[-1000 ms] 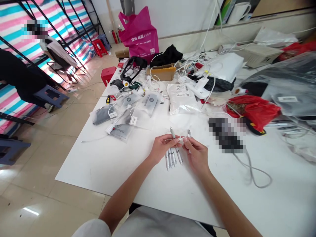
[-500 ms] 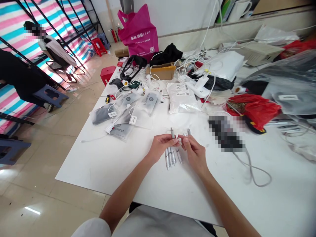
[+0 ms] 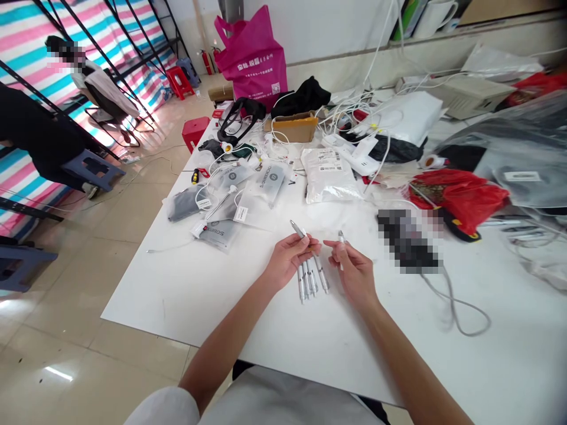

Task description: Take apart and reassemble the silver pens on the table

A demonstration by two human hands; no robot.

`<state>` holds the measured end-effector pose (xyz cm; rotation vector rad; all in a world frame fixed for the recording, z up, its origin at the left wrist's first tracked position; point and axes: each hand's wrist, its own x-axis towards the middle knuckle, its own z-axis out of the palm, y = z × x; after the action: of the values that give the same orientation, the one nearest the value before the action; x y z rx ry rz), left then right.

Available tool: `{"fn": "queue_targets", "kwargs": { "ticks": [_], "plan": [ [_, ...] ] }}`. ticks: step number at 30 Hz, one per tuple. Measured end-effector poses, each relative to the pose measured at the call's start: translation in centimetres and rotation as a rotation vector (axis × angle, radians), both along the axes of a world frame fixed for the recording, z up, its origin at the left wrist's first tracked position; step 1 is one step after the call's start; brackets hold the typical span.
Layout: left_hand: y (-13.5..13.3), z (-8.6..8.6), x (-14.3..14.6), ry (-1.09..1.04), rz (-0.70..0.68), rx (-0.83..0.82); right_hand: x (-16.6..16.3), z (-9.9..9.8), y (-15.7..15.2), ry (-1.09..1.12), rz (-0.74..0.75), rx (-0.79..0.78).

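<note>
My left hand (image 3: 287, 258) is closed around a silver-white pen (image 3: 297, 228), whose pointed metal end slants up and to the left. To the right of it, my right hand (image 3: 357, 273) pinches a second white pen (image 3: 341, 237) that stands nearly upright between thumb and fingers. The right index finger points toward the left fingertips, with a small gap between the hands. Just below and between them, several white pens (image 3: 306, 280) lie side by side on the white table (image 3: 283, 336). Their upper ends are partly hidden by my left hand.
Clear plastic pouches (image 3: 266, 183) with grey items lie at the left back, beside a white parcel (image 3: 330, 177). Tangled white cables, a cardboard box (image 3: 295, 128) and a pink bag (image 3: 257, 59) fill the back. A red plastic bag (image 3: 469, 198) sits at right. People are at far left.
The pen in my left hand has tipped from upright to slanting left. My hands have drawn slightly apart, and more of the pen in my right hand shows.
</note>
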<state>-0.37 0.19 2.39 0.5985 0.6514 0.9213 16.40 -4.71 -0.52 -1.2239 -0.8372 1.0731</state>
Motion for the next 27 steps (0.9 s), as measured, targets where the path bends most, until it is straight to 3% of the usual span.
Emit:
{"fn": "queue_targets", "kwargs": {
  "ticks": [6, 13, 20, 27],
  "plan": [
    [0.1, -0.1, -0.1, 0.0, 0.025, -0.038, 0.2, -0.3, -0.1, -0.069, -0.051, -0.031],
    [-0.1, 0.1, 0.0, -0.011, 0.005, -0.037, -0.4, 1.0, -0.4, -0.181, -0.029, -0.005],
    [-0.7, 0.0, 0.6, 0.045, -0.036, 0.087, -1.2, 1.3, -0.7, -0.188, -0.035, 0.069],
    [-1.1, -0.3, 1.4, 0.119, 0.017, 0.216, -1.1, -0.2, -0.4, -0.035, 0.035, -0.054]
  ]
}}
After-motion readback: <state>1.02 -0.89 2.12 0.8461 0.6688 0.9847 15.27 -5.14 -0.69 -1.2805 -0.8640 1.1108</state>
